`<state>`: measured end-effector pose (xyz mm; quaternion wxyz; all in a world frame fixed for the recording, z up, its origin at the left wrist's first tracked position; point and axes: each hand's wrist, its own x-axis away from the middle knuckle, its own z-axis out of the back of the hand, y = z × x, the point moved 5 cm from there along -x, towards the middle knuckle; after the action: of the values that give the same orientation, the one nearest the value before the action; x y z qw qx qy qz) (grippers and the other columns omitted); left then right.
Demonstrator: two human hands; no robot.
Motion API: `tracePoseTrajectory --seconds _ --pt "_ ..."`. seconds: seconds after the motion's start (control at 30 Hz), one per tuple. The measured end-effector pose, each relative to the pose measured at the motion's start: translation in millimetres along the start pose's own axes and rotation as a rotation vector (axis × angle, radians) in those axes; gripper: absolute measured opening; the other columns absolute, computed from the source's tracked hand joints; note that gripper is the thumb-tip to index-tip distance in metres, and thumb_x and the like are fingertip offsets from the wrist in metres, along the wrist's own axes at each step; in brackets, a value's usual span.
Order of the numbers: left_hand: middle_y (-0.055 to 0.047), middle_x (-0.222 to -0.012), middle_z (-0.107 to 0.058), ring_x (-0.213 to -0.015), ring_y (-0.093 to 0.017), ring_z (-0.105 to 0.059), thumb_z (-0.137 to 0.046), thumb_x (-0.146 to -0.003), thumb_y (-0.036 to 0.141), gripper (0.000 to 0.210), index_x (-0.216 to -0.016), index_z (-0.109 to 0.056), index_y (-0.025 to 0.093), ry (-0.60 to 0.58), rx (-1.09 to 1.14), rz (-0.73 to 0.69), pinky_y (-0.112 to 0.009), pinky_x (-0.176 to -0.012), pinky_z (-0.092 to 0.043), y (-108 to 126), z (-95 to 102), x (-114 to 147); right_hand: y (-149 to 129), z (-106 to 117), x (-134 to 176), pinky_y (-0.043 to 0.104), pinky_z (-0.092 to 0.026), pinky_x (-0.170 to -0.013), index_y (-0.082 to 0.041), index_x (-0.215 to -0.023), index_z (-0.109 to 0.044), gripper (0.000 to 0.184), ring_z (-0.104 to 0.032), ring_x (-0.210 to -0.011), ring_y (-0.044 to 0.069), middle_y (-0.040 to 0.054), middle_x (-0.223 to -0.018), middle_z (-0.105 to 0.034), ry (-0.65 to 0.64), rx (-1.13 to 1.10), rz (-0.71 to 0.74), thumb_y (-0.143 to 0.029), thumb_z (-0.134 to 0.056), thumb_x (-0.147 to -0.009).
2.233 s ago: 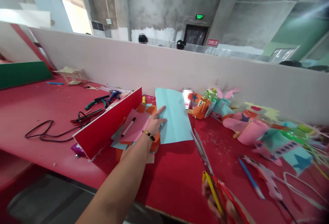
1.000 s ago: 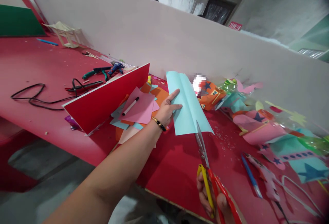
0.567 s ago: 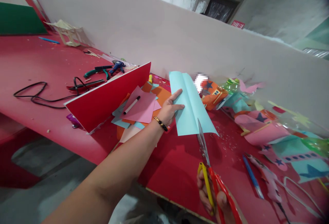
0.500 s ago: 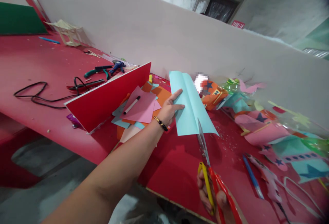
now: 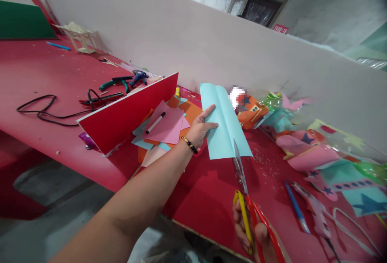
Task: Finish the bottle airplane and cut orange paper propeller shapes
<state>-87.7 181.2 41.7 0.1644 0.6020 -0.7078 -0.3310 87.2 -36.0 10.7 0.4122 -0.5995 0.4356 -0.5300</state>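
A creased light-blue sheet of paper (image 5: 222,114) stands tilted above the red table. My left hand (image 5: 202,128) holds it by its left edge, the thumb and a finger on the front face and the other fingers hidden behind. In my right hand (image 5: 242,224) is a pair of scissors (image 5: 240,170) with red and yellow handles, pointing away from me. The blades overlap the sheet's lower edge, right of its middle; whether they are fully together I cannot make out. Beside my left wrist lie pink, orange and blue paper pieces with a marker (image 5: 155,123) on top.
A red board (image 5: 130,114) stands on edge at the left; pliers (image 5: 113,82) and a black cable (image 5: 45,114) lie behind it. Paper and plastic-bottle crafts (image 5: 311,150) line the right side. A pink glue gun (image 5: 316,210) and a blue pen (image 5: 296,206) lie near my right hand.
The sheet's lower right corner has swung slightly left and up toward the blades. Both hands have stayed nearly in place.
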Motion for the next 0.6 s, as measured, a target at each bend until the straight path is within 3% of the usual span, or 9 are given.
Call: tracePoseTrajectory --seconds 0.6 --pt "-0.008 -0.122 -0.060 -0.095 -0.019 -0.063 -0.067 -0.067 0.005 0.076 -0.135 -0.044 0.027 -0.004 -0.022 0.001 -0.036 -0.085 -0.049 -1.2 0.7 -0.6 -0.5 0.6 -2.5 0.042 -0.052 -0.080 -0.018 -0.119 -0.054 0.034 -0.059 -0.099 0.022 0.0086 -0.118 -0.057 -0.003 -0.018 -0.024 -0.034 -0.055 -0.089"
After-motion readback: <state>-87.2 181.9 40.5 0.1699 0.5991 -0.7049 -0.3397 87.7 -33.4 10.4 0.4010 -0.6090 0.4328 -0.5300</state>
